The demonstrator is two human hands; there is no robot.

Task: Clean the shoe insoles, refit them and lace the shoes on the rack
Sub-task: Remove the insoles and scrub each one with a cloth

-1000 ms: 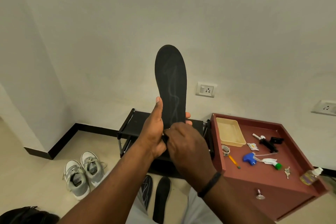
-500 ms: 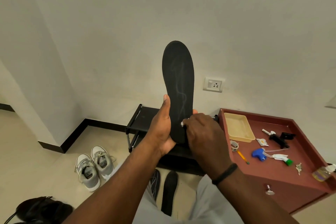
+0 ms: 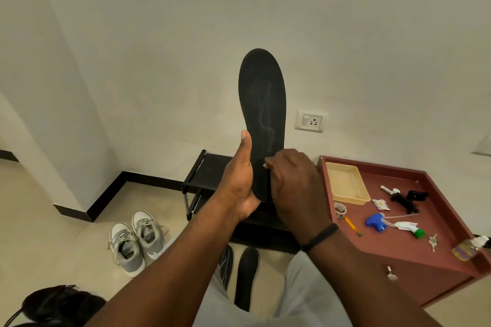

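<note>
Upright, black insole (image 3: 261, 103) between both hands, heel down.

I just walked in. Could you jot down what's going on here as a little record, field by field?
Held item: black insole, upright, toe end up, pale streaks on its face
Left hand: grips the insole's heel end, thumb along its left edge
Right hand: curled at the insole's lower right edge; whether it holds something is unclear
On the floor: grey shoes, laced, side by side; two more insoles by the person's legs
Against the wall: black rack
On the red cabinet: beige tray, blue sprayer head, pencil, keys
</note>
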